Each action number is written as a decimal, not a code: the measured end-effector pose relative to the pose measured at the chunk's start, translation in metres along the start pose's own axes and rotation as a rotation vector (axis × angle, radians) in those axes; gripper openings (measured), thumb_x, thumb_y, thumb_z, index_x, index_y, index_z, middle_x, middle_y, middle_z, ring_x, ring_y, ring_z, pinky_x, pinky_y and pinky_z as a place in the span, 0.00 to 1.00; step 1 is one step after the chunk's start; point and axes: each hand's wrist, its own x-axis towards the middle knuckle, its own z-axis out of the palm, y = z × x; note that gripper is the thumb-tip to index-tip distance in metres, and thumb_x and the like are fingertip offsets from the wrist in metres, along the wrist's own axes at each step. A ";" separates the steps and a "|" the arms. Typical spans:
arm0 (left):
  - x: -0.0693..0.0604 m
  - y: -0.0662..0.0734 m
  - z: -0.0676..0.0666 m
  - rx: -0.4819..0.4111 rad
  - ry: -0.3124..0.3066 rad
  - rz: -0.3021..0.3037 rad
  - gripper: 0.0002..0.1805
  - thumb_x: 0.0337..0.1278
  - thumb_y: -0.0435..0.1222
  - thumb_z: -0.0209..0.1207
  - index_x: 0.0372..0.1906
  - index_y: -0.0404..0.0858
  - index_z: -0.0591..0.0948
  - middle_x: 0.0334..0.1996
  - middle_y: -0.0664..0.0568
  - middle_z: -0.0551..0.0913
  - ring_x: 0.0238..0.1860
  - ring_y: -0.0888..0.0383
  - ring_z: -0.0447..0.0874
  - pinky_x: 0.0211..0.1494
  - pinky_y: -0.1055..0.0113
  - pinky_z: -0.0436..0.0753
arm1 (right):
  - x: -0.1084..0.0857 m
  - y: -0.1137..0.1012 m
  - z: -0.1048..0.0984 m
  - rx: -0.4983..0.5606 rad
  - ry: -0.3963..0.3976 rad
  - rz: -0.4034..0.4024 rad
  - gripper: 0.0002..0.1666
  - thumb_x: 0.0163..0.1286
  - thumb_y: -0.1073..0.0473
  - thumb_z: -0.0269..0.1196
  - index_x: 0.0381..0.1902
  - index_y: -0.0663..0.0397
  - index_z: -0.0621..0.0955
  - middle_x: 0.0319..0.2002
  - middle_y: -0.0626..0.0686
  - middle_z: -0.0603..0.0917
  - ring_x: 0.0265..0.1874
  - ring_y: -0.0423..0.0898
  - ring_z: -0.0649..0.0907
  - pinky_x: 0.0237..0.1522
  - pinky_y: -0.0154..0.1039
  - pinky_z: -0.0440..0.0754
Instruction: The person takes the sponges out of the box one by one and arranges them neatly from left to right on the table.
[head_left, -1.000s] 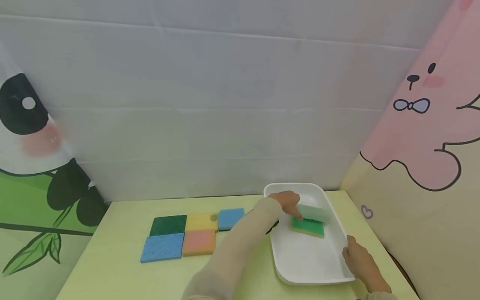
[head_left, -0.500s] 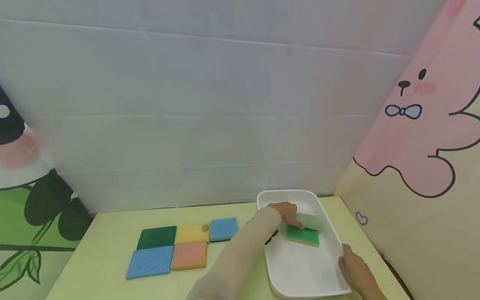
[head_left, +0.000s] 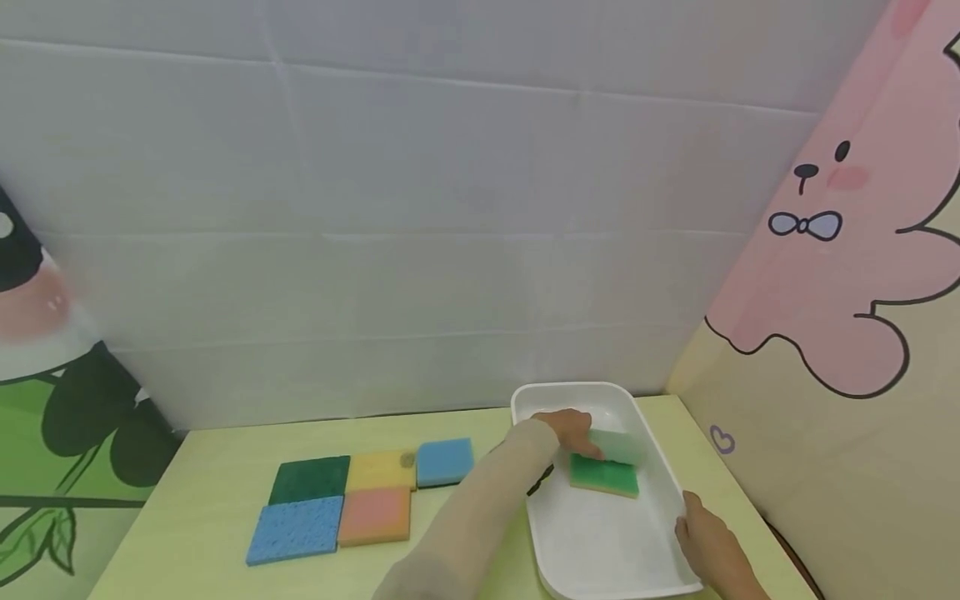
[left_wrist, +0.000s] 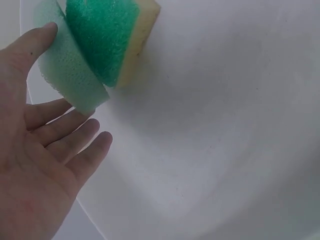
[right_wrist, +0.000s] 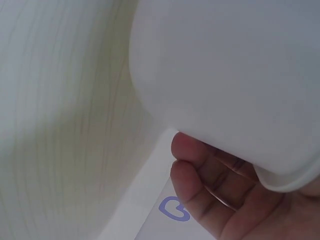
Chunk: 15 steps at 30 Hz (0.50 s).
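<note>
A white tray (head_left: 592, 550) holds two sponges. My left hand (head_left: 572, 429) is inside it, pinching a pale green sponge (left_wrist: 70, 70) between thumb and fingertips; in the left wrist view the lower fingers extend past its end. That sponge stands tilted on its edge, against or close beside a sponge with a green top and yellowish base (head_left: 604, 475), which lies in the tray. At the tray's near right side, my right hand (head_left: 712, 542) grips the rim. In the right wrist view its curled fingers (right_wrist: 187, 182) show against the outside of the tray wall.
Left of the tray on the yellow table (head_left: 210, 467) lie a dark green pad (head_left: 310, 480), a yellow sponge (head_left: 381, 472), a blue sponge (head_left: 445, 462), a speckled blue sponge (head_left: 295, 530) and a pink-orange sponge (head_left: 375, 515). A wall (head_left: 420, 250) rises behind.
The head view has shifted, so everything sits lower and slightly left in it. Both hands keep their places on the pale green sponge and the tray rim.
</note>
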 end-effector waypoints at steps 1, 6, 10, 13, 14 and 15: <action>0.002 -0.001 0.001 0.000 0.003 0.009 0.30 0.55 0.64 0.63 0.51 0.45 0.77 0.40 0.61 0.79 0.40 0.65 0.76 0.45 0.66 0.76 | 0.000 0.000 0.000 -0.002 0.002 -0.001 0.24 0.70 0.69 0.55 0.60 0.77 0.66 0.41 0.72 0.82 0.35 0.63 0.84 0.31 0.55 0.82; -0.001 -0.001 0.000 -0.005 0.042 0.063 0.31 0.54 0.62 0.66 0.53 0.43 0.78 0.43 0.60 0.80 0.42 0.65 0.77 0.46 0.70 0.75 | -0.001 -0.002 -0.001 0.002 -0.005 0.002 0.23 0.71 0.69 0.55 0.60 0.77 0.65 0.40 0.72 0.82 0.31 0.60 0.84 0.28 0.53 0.82; -0.006 0.000 -0.002 -0.046 0.084 0.117 0.37 0.53 0.60 0.67 0.60 0.40 0.77 0.53 0.57 0.81 0.52 0.64 0.78 0.53 0.72 0.74 | -0.002 -0.001 -0.001 0.003 -0.002 -0.006 0.23 0.71 0.69 0.55 0.59 0.77 0.65 0.40 0.73 0.81 0.31 0.61 0.84 0.27 0.53 0.82; -0.013 -0.001 -0.003 -0.073 0.112 0.150 0.40 0.53 0.59 0.68 0.64 0.37 0.76 0.57 0.54 0.80 0.57 0.61 0.77 0.57 0.72 0.73 | -0.002 -0.001 -0.001 -0.002 -0.002 -0.011 0.24 0.71 0.69 0.55 0.60 0.79 0.64 0.41 0.74 0.81 0.32 0.63 0.85 0.28 0.54 0.82; -0.016 -0.002 -0.003 -0.078 0.118 0.159 0.41 0.53 0.59 0.68 0.65 0.37 0.75 0.58 0.54 0.80 0.58 0.61 0.77 0.58 0.72 0.73 | -0.002 -0.001 -0.001 -0.004 -0.008 -0.010 0.24 0.71 0.69 0.55 0.60 0.79 0.64 0.41 0.75 0.81 0.33 0.64 0.85 0.28 0.55 0.83; -0.019 -0.003 -0.003 -0.083 0.125 0.166 0.41 0.53 0.58 0.68 0.65 0.36 0.75 0.58 0.53 0.80 0.58 0.60 0.77 0.59 0.72 0.73 | -0.002 -0.001 -0.001 -0.008 -0.013 -0.010 0.25 0.71 0.69 0.55 0.60 0.80 0.63 0.42 0.76 0.80 0.33 0.65 0.84 0.29 0.55 0.83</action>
